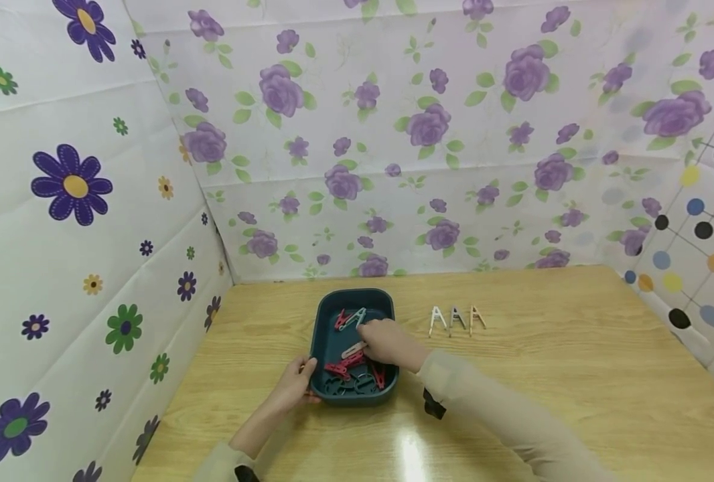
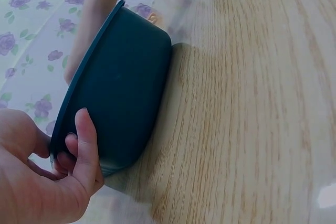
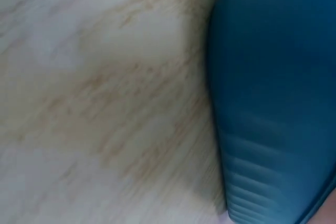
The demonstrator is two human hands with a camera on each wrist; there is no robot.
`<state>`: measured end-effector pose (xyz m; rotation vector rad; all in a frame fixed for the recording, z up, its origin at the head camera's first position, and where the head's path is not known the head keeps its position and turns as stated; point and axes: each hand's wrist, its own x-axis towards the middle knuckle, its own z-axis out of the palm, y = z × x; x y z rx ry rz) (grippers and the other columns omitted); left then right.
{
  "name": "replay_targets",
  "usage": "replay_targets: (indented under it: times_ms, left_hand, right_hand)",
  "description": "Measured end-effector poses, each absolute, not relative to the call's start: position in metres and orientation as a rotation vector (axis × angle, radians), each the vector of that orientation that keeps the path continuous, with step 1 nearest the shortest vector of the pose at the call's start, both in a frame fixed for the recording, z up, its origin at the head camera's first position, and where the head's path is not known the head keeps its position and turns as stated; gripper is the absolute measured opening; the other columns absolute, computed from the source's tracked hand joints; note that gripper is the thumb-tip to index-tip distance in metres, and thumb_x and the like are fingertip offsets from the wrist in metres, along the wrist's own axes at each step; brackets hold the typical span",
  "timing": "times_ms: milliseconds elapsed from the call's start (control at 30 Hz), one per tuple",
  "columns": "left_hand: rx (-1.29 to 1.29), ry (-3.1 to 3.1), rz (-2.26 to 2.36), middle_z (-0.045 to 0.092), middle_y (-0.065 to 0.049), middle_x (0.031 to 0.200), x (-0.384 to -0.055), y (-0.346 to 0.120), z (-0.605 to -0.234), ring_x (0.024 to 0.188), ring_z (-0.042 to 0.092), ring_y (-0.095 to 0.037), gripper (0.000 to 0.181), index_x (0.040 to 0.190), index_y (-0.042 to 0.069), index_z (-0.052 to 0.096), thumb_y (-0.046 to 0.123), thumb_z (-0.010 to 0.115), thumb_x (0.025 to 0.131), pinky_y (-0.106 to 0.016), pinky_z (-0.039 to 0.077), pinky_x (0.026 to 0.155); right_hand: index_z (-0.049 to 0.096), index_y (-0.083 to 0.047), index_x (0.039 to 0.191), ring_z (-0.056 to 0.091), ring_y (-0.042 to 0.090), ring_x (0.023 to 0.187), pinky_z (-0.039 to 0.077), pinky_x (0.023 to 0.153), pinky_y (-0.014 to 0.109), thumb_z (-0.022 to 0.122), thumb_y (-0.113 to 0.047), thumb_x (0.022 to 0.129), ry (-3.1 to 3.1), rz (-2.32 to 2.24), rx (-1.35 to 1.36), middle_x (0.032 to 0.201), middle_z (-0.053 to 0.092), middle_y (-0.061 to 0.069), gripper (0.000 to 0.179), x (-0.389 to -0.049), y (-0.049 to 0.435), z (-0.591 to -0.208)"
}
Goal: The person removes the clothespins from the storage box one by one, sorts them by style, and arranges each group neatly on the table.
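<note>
A dark teal plastic bin (image 1: 357,402) sits on the wooden table. My left hand (image 1: 293,383) grips its rim near the front left corner, thumb on the rim and fingers against the outer wall, as the left wrist view shows. My right hand (image 1: 386,343) reaches down into the bin from the right, fingertips among the clothespins; I cannot tell whether they pinch one. Red clothespins (image 1: 337,369) lie toward the front, with a pale pink clothespin (image 1: 353,350) beside the right fingers. Farther back are a light blue clothespin (image 1: 360,314) and another red one (image 1: 341,320).
To the right of the bin a row of three clothespins stands out on the table: white (image 1: 437,320), purple-grey (image 1: 456,320) and beige (image 1: 475,319). Dark round pieces (image 1: 364,383) lie at the bin's front. Flowered cloth (image 1: 345,181) hangs behind the table.
</note>
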<state>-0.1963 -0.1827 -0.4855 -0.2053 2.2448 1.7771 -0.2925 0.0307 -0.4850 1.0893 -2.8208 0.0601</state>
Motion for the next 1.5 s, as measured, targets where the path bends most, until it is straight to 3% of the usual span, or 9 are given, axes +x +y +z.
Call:
replay_targets:
  times_ms: [133, 267, 500, 633, 800, 933, 1100, 1400, 1500]
  left_hand:
    - [-0.199, 2.251, 1.78, 0.052, -0.018, 0.098, -0.196, -0.183, -0.486, 0.064, 0.049, -0.016, 0.029, 0.115, -0.005, 0.044, 0.021, 0.036, 0.106, -0.029, 0.054, 0.056]
    - [-0.185, 2.25, 1.781, 0.052, -0.018, 0.099, -0.196, -0.182, -0.486, 0.064, 0.05, -0.016, 0.029, 0.115, -0.005, 0.044, 0.022, 0.036, 0.106, -0.03, 0.054, 0.057]
    - [-0.193, 2.258, 1.779, 0.052, -0.018, 0.1, -0.197, -0.182, -0.485, 0.065, 0.051, -0.016, 0.031, 0.116, -0.006, 0.044, 0.022, 0.034, 0.107, -0.03, 0.054, 0.058]
    - [-0.203, 2.263, 1.774, 0.052, -0.018, 0.101, -0.198, -0.182, -0.485, 0.064, 0.051, -0.016, 0.029, 0.115, -0.005, 0.045, 0.021, 0.035, 0.106, -0.031, 0.055, 0.058]
    - [-0.212, 2.266, 1.765, 0.052, -0.018, 0.102, -0.197, -0.182, -0.485, 0.065, 0.051, -0.017, 0.029, 0.116, -0.005, 0.046, 0.02, 0.036, 0.106, -0.031, 0.055, 0.058]
    - [-0.199, 2.27, 1.76, 0.052, -0.018, 0.101, -0.198, -0.182, -0.486, 0.064, 0.051, -0.016, 0.031, 0.116, -0.006, 0.045, 0.021, 0.035, 0.107, -0.031, 0.055, 0.057]
    - [-0.187, 2.266, 1.756, 0.053, -0.019, 0.104, -0.199, -0.183, -0.488, 0.064, 0.053, -0.016, 0.032, 0.118, -0.006, 0.045, 0.022, 0.035, 0.106, -0.031, 0.055, 0.058]
    - [-0.198, 2.3, 1.748, 0.056, -0.019, 0.098, -0.198, -0.182, -0.491, 0.061, 0.052, -0.015, 0.029, 0.114, -0.005, 0.045, 0.021, 0.036, 0.106, -0.031, 0.055, 0.056]
    - [-0.189, 2.289, 1.763, 0.057, -0.018, 0.096, -0.197, -0.182, -0.489, 0.06, 0.053, -0.015, 0.028, 0.114, -0.005, 0.045, 0.021, 0.037, 0.106, -0.031, 0.055, 0.055]
  right_hand:
    - [0.062, -0.014, 0.08, 0.052, 0.012, 0.055, 0.042, 0.047, 0.028, 0.065, -0.02, 0.088, -2.835, 0.169, 0.964, 0.066, 0.059, 0.001, 0.01, -0.292, 0.028, -0.487]
    - [0.062, -0.017, 0.075, 0.048, 0.011, 0.052, 0.039, 0.046, 0.027, 0.067, -0.027, 0.088, -2.89, 0.147, 0.97, 0.063, 0.056, -0.002, 0.017, -0.292, 0.027, -0.487]
    - [0.074, -0.026, 0.096, 0.057, 0.007, 0.065, 0.046, 0.054, 0.026, 0.066, -0.049, 0.087, -2.922, 0.076, 1.209, 0.08, 0.068, -0.01, 0.026, -0.293, 0.029, -0.487]
    - [0.074, -0.025, 0.101, 0.053, 0.007, 0.062, 0.042, 0.051, 0.025, 0.064, -0.045, 0.088, -2.934, 0.104, 1.31, 0.078, 0.066, -0.009, 0.026, -0.293, 0.03, -0.484]
    - [0.069, -0.024, 0.084, 0.046, 0.007, 0.053, 0.035, 0.049, 0.023, 0.055, -0.033, 0.095, -2.963, 0.196, 1.318, 0.063, 0.054, -0.009, 0.02, -0.29, 0.029, -0.481]
    - [0.059, -0.024, 0.064, 0.042, 0.007, 0.045, 0.032, 0.044, 0.023, 0.05, -0.046, 0.097, -3.034, 0.316, 1.236, 0.05, 0.045, -0.01, 0.041, -0.286, 0.024, -0.481]
    - [0.049, -0.023, 0.053, 0.036, 0.006, 0.039, 0.028, 0.04, 0.022, 0.055, -0.061, 0.089, -3.122, 0.407, 1.188, 0.043, 0.036, -0.011, 0.053, -0.28, 0.017, -0.484]
    - [0.059, -0.019, 0.079, 0.05, 0.003, 0.059, 0.041, 0.054, 0.018, 0.069, -0.049, 0.086, -3.249, 0.599, 1.275, 0.068, 0.056, -0.01, 0.032, -0.28, 0.014, -0.477]
    - [0.058, -0.018, 0.082, 0.05, 0.003, 0.061, 0.041, 0.055, 0.018, 0.072, -0.046, 0.084, -3.217, 0.667, 1.319, 0.071, 0.056, -0.009, 0.031, -0.28, 0.014, -0.477]
